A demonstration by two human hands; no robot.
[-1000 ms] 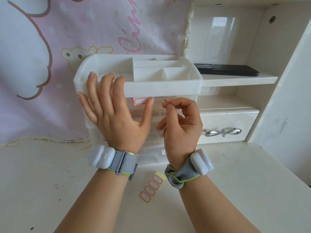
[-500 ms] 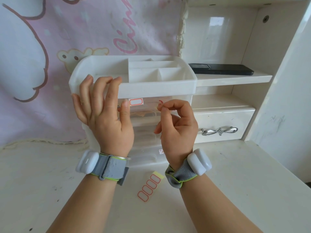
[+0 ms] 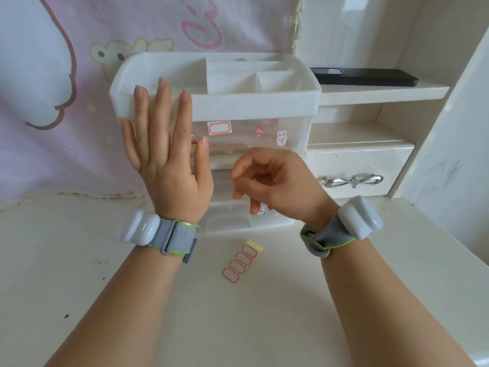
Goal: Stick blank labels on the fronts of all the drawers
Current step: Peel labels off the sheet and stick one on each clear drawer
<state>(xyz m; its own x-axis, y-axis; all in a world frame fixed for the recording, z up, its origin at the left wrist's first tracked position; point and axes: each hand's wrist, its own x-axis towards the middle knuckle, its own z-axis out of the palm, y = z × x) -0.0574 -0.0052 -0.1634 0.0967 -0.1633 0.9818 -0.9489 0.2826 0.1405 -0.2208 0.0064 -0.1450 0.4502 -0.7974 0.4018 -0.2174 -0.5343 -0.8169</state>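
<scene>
A translucent white drawer organizer (image 3: 307,99) stands at the back of the desk, with an open divided tray on top. Its top drawer front carries one red-bordered blank label (image 3: 219,127), beside small cartoon stickers (image 3: 281,137). My left hand (image 3: 169,160) lies flat with straight fingers against the organizer's left front, covering that side. My right hand (image 3: 277,181) hovers loosely curled before the middle and lower drawers, hiding much of them, and I see nothing in its fingers. A strip of several blank labels (image 3: 240,263) lies on the desk between my wrists.
A black phone (image 3: 365,76) lies on the shelf right of the organizer. Below it is a desk drawer with a silver handle (image 3: 353,180). A pink printed cloth (image 3: 53,75) hangs behind on the left. A white side panel (image 3: 455,154) closes the right.
My right hand dropped from the top drawer's height to the middle drawers and loosened. My left hand's fingers straightened flat against the organizer's front. The label stays on the top drawer.
</scene>
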